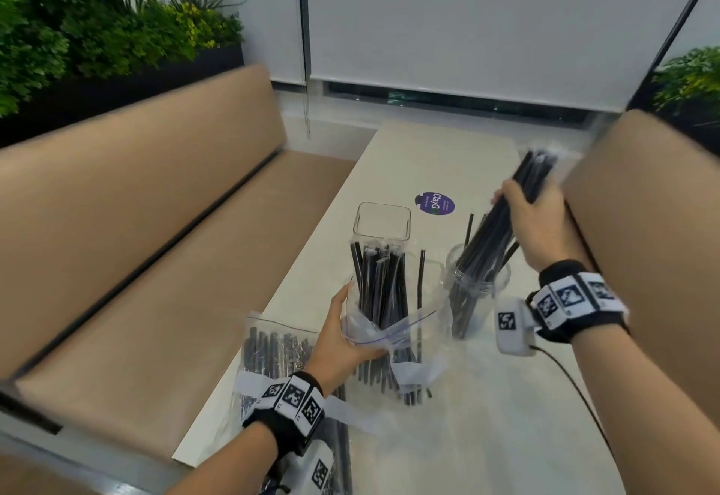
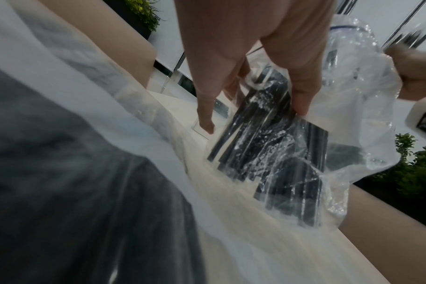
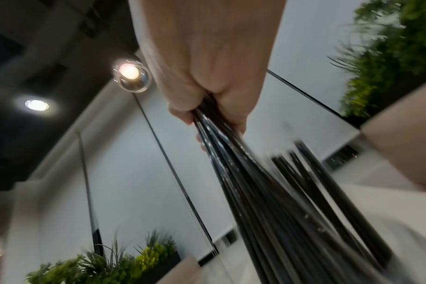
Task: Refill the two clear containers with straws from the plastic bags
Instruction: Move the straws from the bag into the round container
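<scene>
Your right hand (image 1: 535,218) has its fingers wrapped round a bundle of thin black straws (image 1: 493,239), tilted, with the lower ends already inside the round clear plastic container (image 1: 473,284) on the pale tabletop (image 1: 506,416). To seat it well, stand the bundle more upright before you loosen your fingers, so the ends drop to the bottom and do not fan over the rim or lever the light container over. Your left hand (image 1: 343,338) grips the open clear zip bag of black straws (image 1: 383,323), thumb and fingers curled on the plastic; hold it steady so the loose straws stay in. The square clear container (image 1: 382,222) stands behind that bag, apparently empty, and a second filled bag (image 1: 272,350) lies by your left wrist. The head view alone shows both containers; the left wrist view shows the fingers (image 2: 302,100) pressing the film against the straws; the right wrist view shows only the closed fist (image 3: 207,76) and blurred straws, not the container.
</scene>
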Motion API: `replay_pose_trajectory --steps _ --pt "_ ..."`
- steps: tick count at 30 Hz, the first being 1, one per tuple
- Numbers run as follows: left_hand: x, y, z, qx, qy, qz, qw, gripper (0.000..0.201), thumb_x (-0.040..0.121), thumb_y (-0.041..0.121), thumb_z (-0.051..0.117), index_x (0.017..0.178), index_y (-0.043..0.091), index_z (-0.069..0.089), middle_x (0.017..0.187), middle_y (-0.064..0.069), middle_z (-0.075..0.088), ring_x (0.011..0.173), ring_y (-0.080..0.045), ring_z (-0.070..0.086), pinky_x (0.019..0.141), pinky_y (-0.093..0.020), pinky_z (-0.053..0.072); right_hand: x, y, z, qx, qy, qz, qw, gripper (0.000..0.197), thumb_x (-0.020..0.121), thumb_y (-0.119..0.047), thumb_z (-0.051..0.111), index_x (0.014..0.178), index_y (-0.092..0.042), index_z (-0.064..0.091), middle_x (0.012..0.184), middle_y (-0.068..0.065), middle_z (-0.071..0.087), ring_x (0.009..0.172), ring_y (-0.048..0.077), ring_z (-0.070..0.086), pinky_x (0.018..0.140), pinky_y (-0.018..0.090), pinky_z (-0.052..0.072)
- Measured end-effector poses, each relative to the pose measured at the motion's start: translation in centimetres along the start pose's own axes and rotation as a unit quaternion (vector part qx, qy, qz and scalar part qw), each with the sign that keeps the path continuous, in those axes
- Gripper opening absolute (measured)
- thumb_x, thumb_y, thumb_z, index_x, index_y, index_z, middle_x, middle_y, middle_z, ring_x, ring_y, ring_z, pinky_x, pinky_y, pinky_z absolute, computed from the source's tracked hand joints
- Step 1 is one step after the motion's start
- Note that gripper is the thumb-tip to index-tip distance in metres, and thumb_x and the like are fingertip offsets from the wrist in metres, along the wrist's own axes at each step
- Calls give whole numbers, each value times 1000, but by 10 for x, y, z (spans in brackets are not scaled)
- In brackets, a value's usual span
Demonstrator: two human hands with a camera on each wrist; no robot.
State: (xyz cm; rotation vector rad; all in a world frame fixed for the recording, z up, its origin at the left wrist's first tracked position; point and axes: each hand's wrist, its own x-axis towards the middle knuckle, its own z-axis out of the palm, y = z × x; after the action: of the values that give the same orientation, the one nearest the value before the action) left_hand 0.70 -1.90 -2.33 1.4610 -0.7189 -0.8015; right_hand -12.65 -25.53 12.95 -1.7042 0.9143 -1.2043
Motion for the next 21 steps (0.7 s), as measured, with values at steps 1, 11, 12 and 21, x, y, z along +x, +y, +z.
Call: replay_pose_trajectory --steps 1,11,12,21 --pt "0 -2 -1 0 2 1 1000 108 62 9 89 145 33 25 151 9 28 138 -13 32 115 -43 33 -1 14 4 7 1 24 1000 16 85 -24 59 92 -11 59 73 3 69 69 23 66 80 56 57" --pt "-3 -5 -1 -8 4 -14 1000 108 60 11 90 141 43 26 154 2 30 139 -22 36 112 -48 37 -17 49 8 -56 51 52 996 33 81 -9 71 112 -4 59 103 9 67 91 22 63 79 23 53" --pt "-4 -6 -1 -5 5 -17 1000 108 60 11 90 141 44 27 153 1 31 138 -23 37 111 -49 37 -15 47 5 -64 63 32 995 37 81 -7 71 114 -5 56 102 6 65 89 19 61 73 10 48" --pt "-1 -1 -1 0 -3 -23 1000 105 62 8 89 136 49 27 145 7 34 138 -22 38 110 -49 39 -5 55 -10 -266 43 -87 959 32 84 -10 69 116 -8 63 119 20 54 111 37 48 91 28 34"
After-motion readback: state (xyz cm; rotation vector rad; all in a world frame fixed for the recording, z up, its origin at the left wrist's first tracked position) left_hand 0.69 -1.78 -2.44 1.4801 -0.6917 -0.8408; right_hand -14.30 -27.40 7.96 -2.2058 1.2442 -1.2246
